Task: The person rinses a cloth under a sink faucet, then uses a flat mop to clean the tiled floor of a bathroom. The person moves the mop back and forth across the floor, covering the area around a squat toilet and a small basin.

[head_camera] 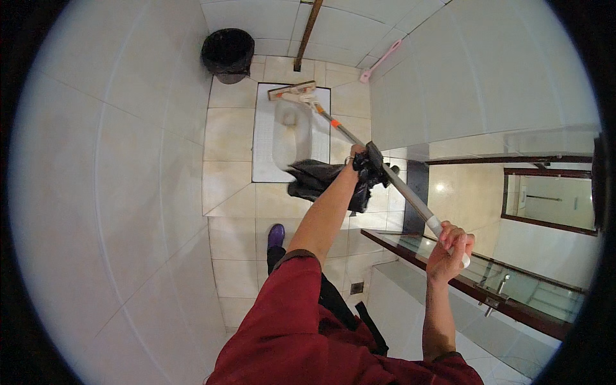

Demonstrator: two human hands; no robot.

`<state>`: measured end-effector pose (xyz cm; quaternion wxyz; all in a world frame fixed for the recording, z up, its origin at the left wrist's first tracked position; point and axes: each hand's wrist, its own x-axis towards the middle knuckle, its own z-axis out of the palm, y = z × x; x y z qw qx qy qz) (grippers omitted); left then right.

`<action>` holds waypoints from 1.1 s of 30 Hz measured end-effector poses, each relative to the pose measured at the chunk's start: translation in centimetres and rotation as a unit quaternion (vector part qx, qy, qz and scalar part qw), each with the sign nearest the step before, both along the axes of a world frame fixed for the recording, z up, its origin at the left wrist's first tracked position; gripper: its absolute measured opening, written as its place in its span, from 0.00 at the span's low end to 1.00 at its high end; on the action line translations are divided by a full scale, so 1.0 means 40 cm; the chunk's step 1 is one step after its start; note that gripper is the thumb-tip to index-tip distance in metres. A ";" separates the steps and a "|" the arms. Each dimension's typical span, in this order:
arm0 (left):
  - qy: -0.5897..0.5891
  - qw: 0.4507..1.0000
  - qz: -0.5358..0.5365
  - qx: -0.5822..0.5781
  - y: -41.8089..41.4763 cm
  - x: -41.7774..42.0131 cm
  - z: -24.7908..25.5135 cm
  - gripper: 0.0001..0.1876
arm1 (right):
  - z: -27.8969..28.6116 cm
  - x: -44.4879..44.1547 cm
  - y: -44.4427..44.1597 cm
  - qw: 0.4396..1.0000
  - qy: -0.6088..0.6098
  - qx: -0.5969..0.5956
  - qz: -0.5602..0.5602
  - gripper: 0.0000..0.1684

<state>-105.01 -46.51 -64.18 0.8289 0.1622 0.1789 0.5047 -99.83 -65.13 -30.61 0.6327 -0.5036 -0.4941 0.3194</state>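
My left hand (pixel 357 150) is closed around the middle of a mop's metal pole (pixel 406 188), partly hidden by black plastic. A crumpled black plastic bag (pixel 325 179) hangs at that hand and wrist, over the near end of the squat toilet. Higher up the arm is a dark red sleeve. At the pole's white end grip, my right hand (pixel 450 250) has its fingers wrapped around it. The mop's flat head (pixel 292 90) lies tilted across the far end of the white squat toilet (pixel 263 139). Brownish stains show inside the basin.
A lined black waste bin (pixel 227 55) stands in the far left corner. A brown pipe (pixel 308 36) comes down the back wall, and a pink long-handled tool (pixel 380 62) leans at the far right. The glass door (pixel 433 250) stands to the right; a floor drain (pixel 357 288) lies nearby.
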 end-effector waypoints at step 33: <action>0.526 0.822 0.099 -0.196 -0.844 -0.536 0.014 0.11 | 0.238 -0.095 -0.316 0.912 0.088 -0.137 0.376 0.20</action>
